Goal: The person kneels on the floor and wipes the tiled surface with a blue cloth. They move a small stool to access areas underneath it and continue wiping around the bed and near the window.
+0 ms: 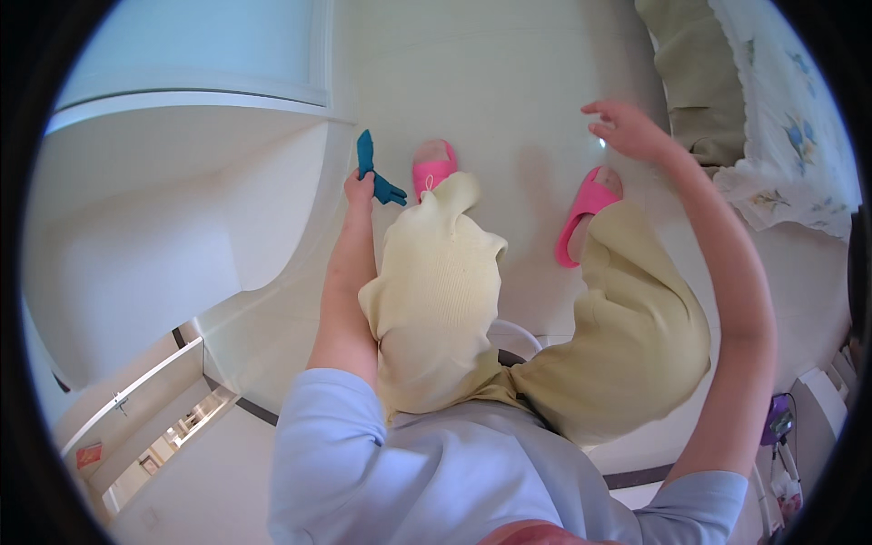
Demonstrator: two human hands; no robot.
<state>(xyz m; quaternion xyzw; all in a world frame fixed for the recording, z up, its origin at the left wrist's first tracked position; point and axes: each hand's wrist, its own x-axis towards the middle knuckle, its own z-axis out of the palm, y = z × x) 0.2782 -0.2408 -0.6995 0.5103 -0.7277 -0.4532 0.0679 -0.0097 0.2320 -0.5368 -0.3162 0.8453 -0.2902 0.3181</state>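
Note:
My left hand [360,185] grips a folded or bunched teal cloth item [366,155], whose ends stick out above and below the fist. It is held over the floor, left of my left foot in a pink slipper [434,170]. My right hand [625,128] is raised with its fingers apart and holds nothing. Below it is my right foot, in the other pink slipper [587,211]. A pale yellow ribbed cloth or garment [443,293] with a small loop lies over my left leg. My khaki trousers [633,327] cover the right leg.
A white cabinet or furniture piece [170,204] with a pale blue panel [197,48] stands at the left. At the right hangs a floral, lace-edged cloth [797,136] over a bed or sofa. Glossy light floor [470,75] lies ahead. A purple item [778,419] is at lower right.

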